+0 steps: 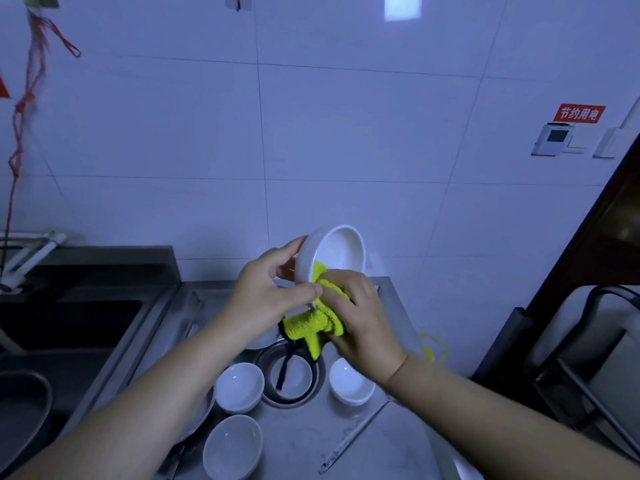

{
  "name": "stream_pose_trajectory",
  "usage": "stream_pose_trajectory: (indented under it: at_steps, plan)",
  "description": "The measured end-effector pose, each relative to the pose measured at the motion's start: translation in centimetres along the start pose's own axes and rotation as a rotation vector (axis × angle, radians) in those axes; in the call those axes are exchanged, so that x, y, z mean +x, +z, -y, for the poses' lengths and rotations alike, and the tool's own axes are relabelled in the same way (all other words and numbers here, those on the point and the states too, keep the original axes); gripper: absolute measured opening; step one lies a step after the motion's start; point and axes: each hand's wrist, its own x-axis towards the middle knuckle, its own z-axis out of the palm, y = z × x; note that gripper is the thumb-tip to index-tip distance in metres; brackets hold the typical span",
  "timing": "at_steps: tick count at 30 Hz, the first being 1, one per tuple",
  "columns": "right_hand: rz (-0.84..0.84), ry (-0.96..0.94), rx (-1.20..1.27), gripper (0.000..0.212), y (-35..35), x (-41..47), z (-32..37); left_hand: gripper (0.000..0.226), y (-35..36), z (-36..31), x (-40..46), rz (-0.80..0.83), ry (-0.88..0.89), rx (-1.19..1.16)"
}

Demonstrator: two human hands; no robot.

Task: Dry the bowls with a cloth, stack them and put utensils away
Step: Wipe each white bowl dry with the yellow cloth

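Early on: left hand [266,289] grips the bowl [332,254], right hand [360,317] clutches the cloth [315,323]; at 6 o'clock, 3 bowls [239,386] unstacked.

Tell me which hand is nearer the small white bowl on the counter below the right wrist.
Right. The right hand, holding the yellow cloth, sits just above that small bowl; the left hand grips the raised bowl farther left.

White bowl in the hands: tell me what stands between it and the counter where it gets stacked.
Nothing visible blocks it. The left hand grips the white bowl while the right hand holds the yellow cloth at its rim; the small bowls sit directly below.
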Motion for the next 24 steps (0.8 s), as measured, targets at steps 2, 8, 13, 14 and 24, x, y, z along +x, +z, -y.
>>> stream_pose_trajectory:
  at_steps: [2, 8, 13, 14, 24]
  plan:
    - [0.034, -0.307, -0.222, 0.028, -1.0, 0.4, -2.4, 0.057, -0.8, -0.5, 0.2, 0.086, -0.015, 0.026]
    - [0.062, -0.425, -0.374, 0.022, -2.1, 1.5, -3.4, 0.062, -1.6, -1.2, 1.1, 0.090, -0.090, -0.123]
    - [0.100, 0.018, -0.154, 0.048, -1.0, 0.9, 1.2, 0.073, -0.5, 0.2, -0.2, -0.007, -0.039, -0.224]
    - [0.137, 0.017, -0.139, 0.050, -1.1, 0.9, 1.3, 0.073, -0.7, 0.1, -0.1, -0.015, -0.055, -0.224]
    - [0.286, -0.170, -0.643, 0.041, -3.6, 2.9, 0.1, 0.069, -1.9, -0.7, -0.1, 0.057, -0.106, -0.138]
